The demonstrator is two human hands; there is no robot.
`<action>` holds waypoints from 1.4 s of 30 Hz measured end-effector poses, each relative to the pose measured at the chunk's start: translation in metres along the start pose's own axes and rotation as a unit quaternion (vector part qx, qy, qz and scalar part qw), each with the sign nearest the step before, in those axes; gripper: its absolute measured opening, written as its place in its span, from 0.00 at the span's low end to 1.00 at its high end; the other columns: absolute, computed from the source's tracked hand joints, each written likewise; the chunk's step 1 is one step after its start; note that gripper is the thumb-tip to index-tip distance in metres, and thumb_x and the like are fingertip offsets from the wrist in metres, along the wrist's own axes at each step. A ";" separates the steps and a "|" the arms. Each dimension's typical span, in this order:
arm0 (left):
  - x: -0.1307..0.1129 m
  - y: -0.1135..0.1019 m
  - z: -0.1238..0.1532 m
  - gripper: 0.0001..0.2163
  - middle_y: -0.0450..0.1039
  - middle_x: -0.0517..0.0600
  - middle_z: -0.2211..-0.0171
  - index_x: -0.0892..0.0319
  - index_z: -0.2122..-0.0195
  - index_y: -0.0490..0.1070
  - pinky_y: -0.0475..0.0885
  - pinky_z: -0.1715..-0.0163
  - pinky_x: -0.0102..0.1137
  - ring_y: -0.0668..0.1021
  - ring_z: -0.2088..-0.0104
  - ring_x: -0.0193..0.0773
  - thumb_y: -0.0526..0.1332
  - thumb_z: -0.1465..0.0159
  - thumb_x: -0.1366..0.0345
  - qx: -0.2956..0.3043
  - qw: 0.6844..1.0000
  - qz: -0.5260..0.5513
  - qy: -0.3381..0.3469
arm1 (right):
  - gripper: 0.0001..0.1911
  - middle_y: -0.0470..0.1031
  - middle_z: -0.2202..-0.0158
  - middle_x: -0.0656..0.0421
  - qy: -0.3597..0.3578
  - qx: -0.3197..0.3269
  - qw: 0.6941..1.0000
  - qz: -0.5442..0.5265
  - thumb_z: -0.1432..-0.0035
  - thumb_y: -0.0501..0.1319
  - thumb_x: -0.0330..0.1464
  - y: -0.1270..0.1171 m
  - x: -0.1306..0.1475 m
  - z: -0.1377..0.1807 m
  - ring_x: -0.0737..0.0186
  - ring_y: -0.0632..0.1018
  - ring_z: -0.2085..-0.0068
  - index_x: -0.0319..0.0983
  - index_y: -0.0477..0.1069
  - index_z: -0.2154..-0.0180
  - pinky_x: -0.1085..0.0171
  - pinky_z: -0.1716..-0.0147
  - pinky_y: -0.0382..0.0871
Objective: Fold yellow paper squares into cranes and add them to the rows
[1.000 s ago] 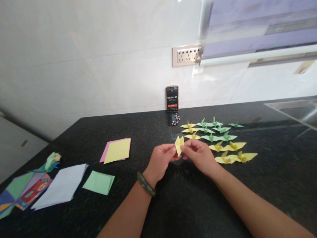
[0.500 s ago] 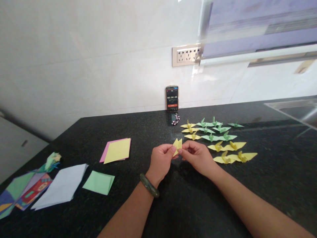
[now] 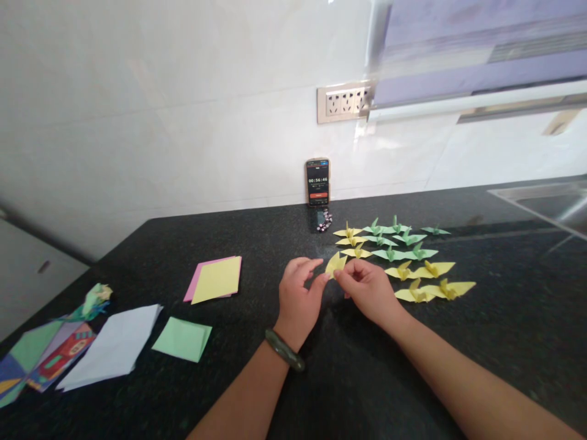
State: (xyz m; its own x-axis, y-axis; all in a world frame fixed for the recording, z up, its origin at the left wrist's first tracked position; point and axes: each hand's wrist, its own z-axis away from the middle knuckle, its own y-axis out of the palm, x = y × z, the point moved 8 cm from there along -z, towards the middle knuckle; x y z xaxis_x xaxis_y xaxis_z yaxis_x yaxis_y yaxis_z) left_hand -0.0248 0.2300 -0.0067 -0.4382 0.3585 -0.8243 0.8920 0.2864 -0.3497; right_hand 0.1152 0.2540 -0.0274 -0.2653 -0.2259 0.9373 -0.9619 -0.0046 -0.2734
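A small piece of folded yellow paper is pinched between the thumb and fingers of my right hand. My left hand, with a dark green bangle at its wrist, is just left of it. Its fingers are stretched apart and its thumb tip is at the paper's lower left edge; whether it touches is hard to tell. Folded yellow paper cranes stand to the right of my right hand. Green paper cranes are lined up behind them, beside several more yellow ones.
On the dark counter at left lie yellow and pink paper squares, folded green paper, white sheets and a colourful booklet. A phone leans on the wall behind a beaded bracelet. A sink edge is at right.
My left hand has loosened from the yellow paper and spread its fingers. The paper has shifted slightly right and tilted, still in my right hand.
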 end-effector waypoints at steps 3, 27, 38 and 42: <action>-0.010 0.005 0.000 0.09 0.74 0.52 0.63 0.59 0.62 0.74 0.69 0.58 0.32 0.74 0.61 0.37 0.56 0.41 0.67 0.038 0.998 -0.015 0.051 | 0.12 0.61 0.84 0.64 -0.047 -0.004 0.999 0.025 0.48 0.58 0.36 -0.002 0.008 0.000 0.70 0.63 0.81 0.38 0.62 0.79 0.69 0.81 0.57; 0.012 0.021 0.001 0.09 0.77 0.52 0.66 0.62 0.64 0.75 0.70 0.65 0.30 0.77 0.67 0.37 0.60 0.44 0.66 0.102 0.980 0.135 -0.101 | 0.09 0.64 0.80 0.64 -0.023 0.016 0.994 -0.101 0.53 0.63 0.35 0.000 -0.002 -0.005 0.70 0.64 0.79 0.38 0.69 0.69 0.68 0.80 0.58; 0.019 0.022 0.002 0.09 0.74 0.49 0.74 0.63 0.67 0.74 0.66 0.72 0.27 0.72 0.74 0.33 0.60 0.44 0.63 0.113 0.971 0.156 -0.140 | 0.04 0.69 0.75 0.60 -0.229 -0.007 0.973 0.031 0.48 0.59 0.28 -0.012 0.039 0.003 0.65 0.70 0.71 0.40 0.70 0.73 0.64 0.71 0.65; 0.023 0.023 0.002 0.09 0.73 0.49 0.74 0.63 0.69 0.73 0.66 0.72 0.27 0.71 0.74 0.32 0.60 0.45 0.62 0.119 0.960 0.193 -0.163 | 0.04 0.69 0.73 0.59 -0.256 0.016 0.965 0.061 0.47 0.58 0.27 -0.010 0.044 0.005 0.65 0.71 0.70 0.40 0.69 0.73 0.65 0.71 0.65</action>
State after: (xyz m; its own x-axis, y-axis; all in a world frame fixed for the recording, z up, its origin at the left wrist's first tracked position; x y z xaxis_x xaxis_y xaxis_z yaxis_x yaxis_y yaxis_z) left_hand -0.0139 0.2427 -0.0343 -0.0475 0.0890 -0.9949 0.9980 -0.0369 -0.0509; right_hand 0.1130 0.2393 0.0157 -0.3015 -0.6775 0.6709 -0.9210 0.0250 -0.3887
